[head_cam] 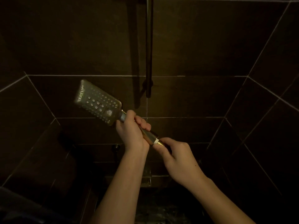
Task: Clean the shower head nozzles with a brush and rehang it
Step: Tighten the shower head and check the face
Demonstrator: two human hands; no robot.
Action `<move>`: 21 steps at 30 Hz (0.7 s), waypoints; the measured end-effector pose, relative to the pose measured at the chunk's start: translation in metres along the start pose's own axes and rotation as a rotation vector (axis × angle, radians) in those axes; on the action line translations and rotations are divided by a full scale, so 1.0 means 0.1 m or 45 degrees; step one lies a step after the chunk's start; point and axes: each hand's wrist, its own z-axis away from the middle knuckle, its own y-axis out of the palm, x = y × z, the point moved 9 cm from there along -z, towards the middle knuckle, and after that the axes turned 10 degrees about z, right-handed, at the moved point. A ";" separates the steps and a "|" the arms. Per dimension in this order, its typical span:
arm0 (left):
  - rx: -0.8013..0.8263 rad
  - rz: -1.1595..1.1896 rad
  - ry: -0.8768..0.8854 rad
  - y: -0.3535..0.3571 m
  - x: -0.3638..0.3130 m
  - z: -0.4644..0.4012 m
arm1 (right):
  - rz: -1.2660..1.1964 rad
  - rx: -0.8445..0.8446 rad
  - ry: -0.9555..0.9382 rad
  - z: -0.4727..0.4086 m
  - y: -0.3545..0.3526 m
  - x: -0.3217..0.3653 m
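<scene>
Head view: left hand (129, 128) grips shower head (97, 102) handle, nozzle face up, below wall rail (149, 46). Right hand (176, 157) pinches hose nut (160, 143). No brush visible. Likely keep handle steady, twist only the nut.

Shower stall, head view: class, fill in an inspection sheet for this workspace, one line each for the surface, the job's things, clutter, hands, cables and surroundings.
Surface: dark wall tiles with pale grout lines; the floor is too dim to judge.
Job's things: rectangular shower head, off its mount, nozzle face towards the camera, a pale spot near the handle end; no brush seen.
Clutter: nothing seen.
Hands: left hand grips the shower head's handle; right hand pinches the ribbed hose connector at the handle's end.
Cables: hose itself not visible past the connector.
Surroundings: dark vertical rail on the back wall with a bracket at its lower end; small round fitting low on the wall.
</scene>
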 end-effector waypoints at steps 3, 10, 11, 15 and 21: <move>0.140 -0.035 -0.080 0.11 0.06 0.00 | -0.372 0.150 0.204 -0.01 0.13 -0.13; 0.327 -0.109 -0.326 0.24 0.30 0.01 | -0.543 0.109 0.293 -0.06 0.14 -0.22; 0.293 -0.108 -0.328 0.23 0.31 0.00 | -0.490 0.067 0.277 -0.07 0.10 -0.22; 0.185 -0.209 -0.314 0.19 0.30 -0.05 | -0.344 -0.036 0.235 -0.06 0.01 -0.24; -0.016 -0.229 -0.176 0.08 0.33 0.02 | -0.301 0.037 0.275 -0.02 0.12 -0.27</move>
